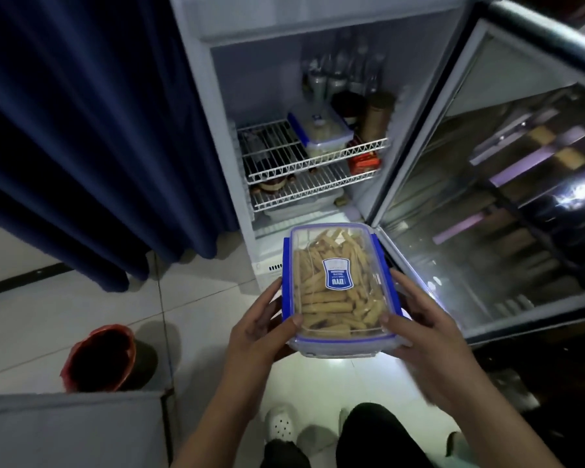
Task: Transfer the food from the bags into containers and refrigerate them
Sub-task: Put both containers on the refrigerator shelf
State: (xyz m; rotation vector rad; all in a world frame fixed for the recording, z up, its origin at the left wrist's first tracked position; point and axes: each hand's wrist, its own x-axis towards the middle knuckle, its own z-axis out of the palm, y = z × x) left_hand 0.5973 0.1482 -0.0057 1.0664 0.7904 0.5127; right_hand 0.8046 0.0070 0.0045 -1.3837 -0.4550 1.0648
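Observation:
I hold a clear plastic container (pixel 338 292) with blue clips and a lid, filled with tan stick-shaped snacks. My left hand (pixel 260 325) grips its left side, thumb on the lid. My right hand (pixel 423 336) grips its right side, thumb on the lid's corner. The container hovers in front of the open fridge (pixel 284 79). A second, similar lidded container (pixel 320 130) sits on the upper wire shelf (pixel 271 153) inside.
The glass fridge door (pixel 507 184) swings open to the right. Bottles (pixel 345 72), a brown jar (pixel 375 114) and a red pack (pixel 363 160) stand inside. A dark blue curtain (pixel 92 136) hangs left. A red bucket (pixel 98 359) stands on the tiled floor.

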